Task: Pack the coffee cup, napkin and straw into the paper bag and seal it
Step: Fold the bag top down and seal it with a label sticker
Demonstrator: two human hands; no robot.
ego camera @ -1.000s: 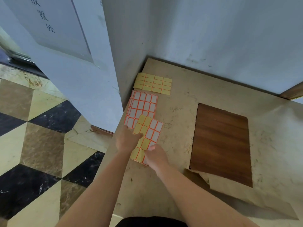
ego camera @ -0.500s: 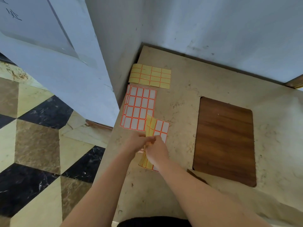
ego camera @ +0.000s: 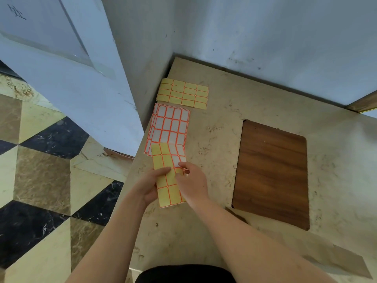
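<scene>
At the near edge, paper bag (ego camera: 334, 260): only a flat brown corner is seen at the lower right on the table (ego camera: 224, 111); the cup, napkin and straw are not visible, so it cannot be told whether they are packed.
Left hand (ego camera: 148, 185): curled around the left edge of the sticker sheet (ego camera: 168, 180), with the thumb laid across its front.
Right hand (ego camera: 192, 181): thumb and forefinger are pinched together at the right edge of the same sheet, on one label it seems.
Sheet in the hands: mostly yellow backing is shown, a few white labels remain at the top right; it is held up from the table.
Handling: the sheet is judged light, thin and floppy, so support from behind is needed; a label is best lifted by one corner and kept off the fingertips' full width, as the glue side would stick and curl.
Step in hand: probably a label is being peeled for sealing the bag.
Farther, white label stack (ego camera: 169, 125): flat on the table, partly under the held sheet's top.
Farthest, yellow sheet (ego camera: 183, 92): flat near the wall corner.
Right of the sheets, wooden board (ego camera: 271, 170): flat, well apart from the hands.
</scene>
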